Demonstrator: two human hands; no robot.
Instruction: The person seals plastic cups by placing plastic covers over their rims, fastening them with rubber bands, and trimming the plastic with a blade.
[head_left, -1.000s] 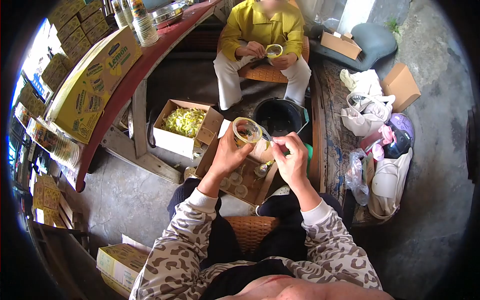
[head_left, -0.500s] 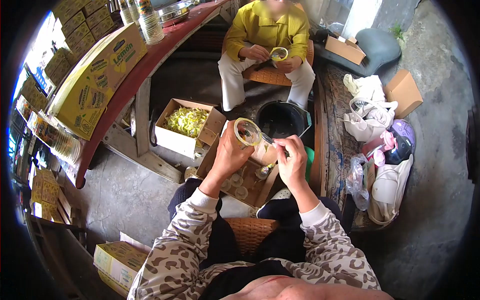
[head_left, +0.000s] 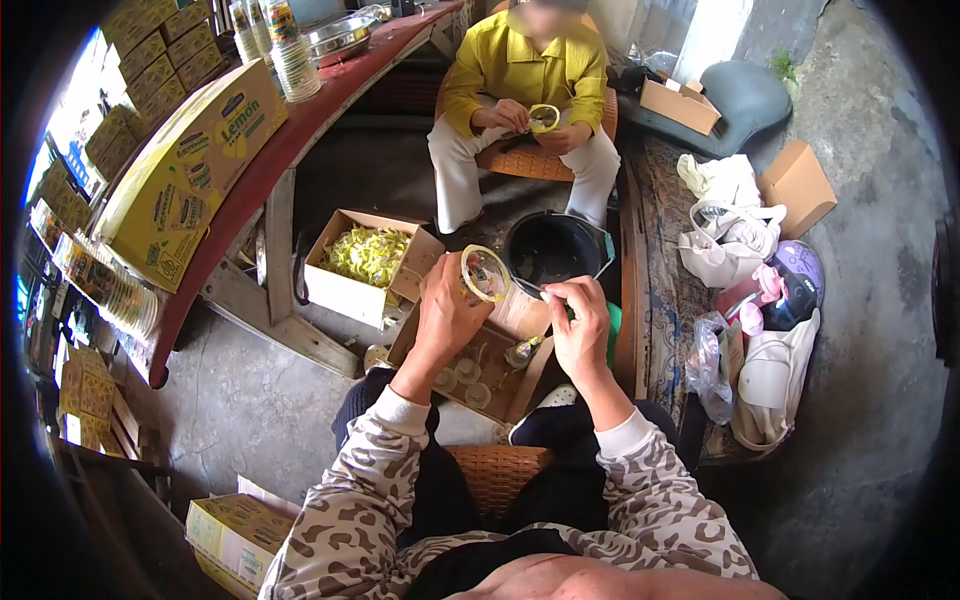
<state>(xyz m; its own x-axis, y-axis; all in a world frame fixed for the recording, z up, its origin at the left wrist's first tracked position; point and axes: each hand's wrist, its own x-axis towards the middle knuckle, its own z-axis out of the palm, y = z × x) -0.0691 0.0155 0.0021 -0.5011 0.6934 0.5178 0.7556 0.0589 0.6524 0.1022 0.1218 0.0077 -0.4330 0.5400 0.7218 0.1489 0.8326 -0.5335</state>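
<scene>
My left hand [head_left: 450, 310] is closed around a clear plastic cup [head_left: 486, 275] with a yellow rim, its open mouth tilted towards me. Just right of the cup, my right hand [head_left: 580, 325] pinches a thin, blade-like tool [head_left: 545, 294], mostly hidden by the fingers. A gap separates the tool from the cup. Below both hands, a cardboard tray [head_left: 515, 400] on the floor holds several clear cups [head_left: 467, 371] and a printed one lying near its right side. Beyond my hands stands a dark bucket [head_left: 510, 240].
A cardboard box [head_left: 345, 294] of yellow-green scraps stands left of the bucket. Opposite sits a person in a yellow jacket [head_left: 480, 85], holding a yellow-rimmed cup [head_left: 544, 118]. Stacked cups and a lemon-printed carton [head_left: 190, 180] stand on the red-edged table [head_left: 310, 120]. Bags [head_left: 735, 235] lie on the right.
My right hand has drawn the tool away from the cup's rim, and the cup has turned slightly. The whole view has shifted a little.
</scene>
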